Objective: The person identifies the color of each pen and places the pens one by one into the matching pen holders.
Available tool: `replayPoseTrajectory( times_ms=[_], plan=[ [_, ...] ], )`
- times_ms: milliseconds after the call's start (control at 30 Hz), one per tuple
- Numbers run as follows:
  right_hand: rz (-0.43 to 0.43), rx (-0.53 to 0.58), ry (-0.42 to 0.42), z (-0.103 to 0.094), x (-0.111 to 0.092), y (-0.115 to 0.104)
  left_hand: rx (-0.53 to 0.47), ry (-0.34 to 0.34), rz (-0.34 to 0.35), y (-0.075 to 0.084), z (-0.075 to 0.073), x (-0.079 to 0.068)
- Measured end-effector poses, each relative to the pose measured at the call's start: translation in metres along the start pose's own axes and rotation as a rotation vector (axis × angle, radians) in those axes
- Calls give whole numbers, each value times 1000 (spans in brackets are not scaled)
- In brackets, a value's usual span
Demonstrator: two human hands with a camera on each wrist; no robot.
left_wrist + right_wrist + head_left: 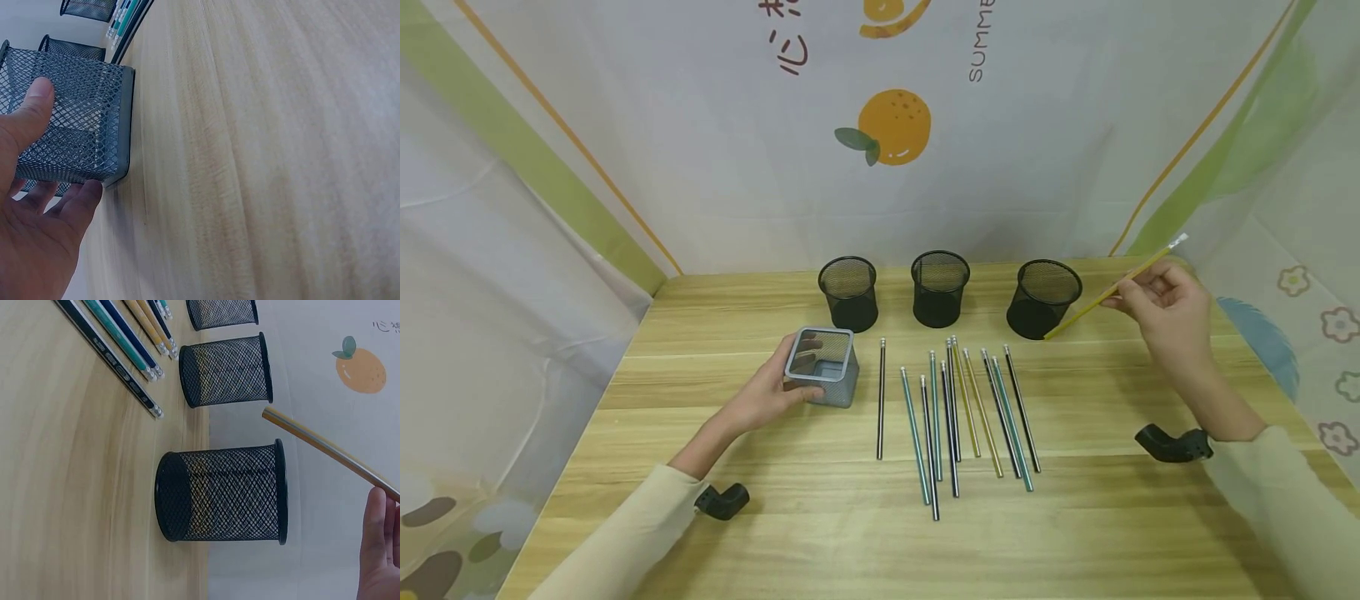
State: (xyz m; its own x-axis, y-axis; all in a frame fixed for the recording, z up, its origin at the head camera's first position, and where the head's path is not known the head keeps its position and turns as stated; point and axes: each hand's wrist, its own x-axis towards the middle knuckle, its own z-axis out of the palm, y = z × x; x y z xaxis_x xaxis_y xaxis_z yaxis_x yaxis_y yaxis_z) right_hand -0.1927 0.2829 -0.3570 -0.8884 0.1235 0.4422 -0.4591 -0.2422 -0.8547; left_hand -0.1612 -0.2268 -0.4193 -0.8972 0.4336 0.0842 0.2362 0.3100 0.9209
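A square grey mesh pen holder [823, 367] stands on the table at centre left. My left hand [771, 387] grips it from the left side, thumb on the near face and fingers around the back. In the left wrist view the holder [75, 119] looks bare inside the mesh. My right hand [1172, 308] pinches a yellow pencil [1112, 290] near its white eraser end, its other end slanting down to the left. In the right wrist view that pencil [331, 450] is above the right-hand round black mesh pen holder [222, 494].
Three round black mesh holders stand along the back: left [850, 296], middle [940, 292] and right [1043, 300]. Several pencils [955, 417], black, teal and yellow, lie spread in front of them, erasers toward the back. A printed curtain [880, 208] hangs behind the table.
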Motion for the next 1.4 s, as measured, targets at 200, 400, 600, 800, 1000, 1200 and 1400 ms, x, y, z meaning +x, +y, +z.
replayPoseTrajectory(
  times_ms=[200, 400, 600, 800, 1000, 1200, 1400],
  plan=[
    [-19, 38, 1, 0, 8, 1, 11, -2, 10, -1, 0, 1],
    [-43, 51, 16, 0, 13, 0, 22, -7, 18, -1, -1, 1],
    [-59, 46, 37, -2, 18, 2, 12, -3, 5, 1, 0, 1],
    [-75, 62, 99, -5, 24, 5, 13, 0, 21, 0, 0, 1],
    [-99, 85, 127, -6, 31, 7, 11, 1, 11, 2, -1, 0],
    [-106, 82, 161, -8, 35, 8, 9, -1, 17, 0, 0, 1],
    [-111, 66, 175, -12, 37, 11, 9, 0, 12, -1, 0, 0]
  ],
)
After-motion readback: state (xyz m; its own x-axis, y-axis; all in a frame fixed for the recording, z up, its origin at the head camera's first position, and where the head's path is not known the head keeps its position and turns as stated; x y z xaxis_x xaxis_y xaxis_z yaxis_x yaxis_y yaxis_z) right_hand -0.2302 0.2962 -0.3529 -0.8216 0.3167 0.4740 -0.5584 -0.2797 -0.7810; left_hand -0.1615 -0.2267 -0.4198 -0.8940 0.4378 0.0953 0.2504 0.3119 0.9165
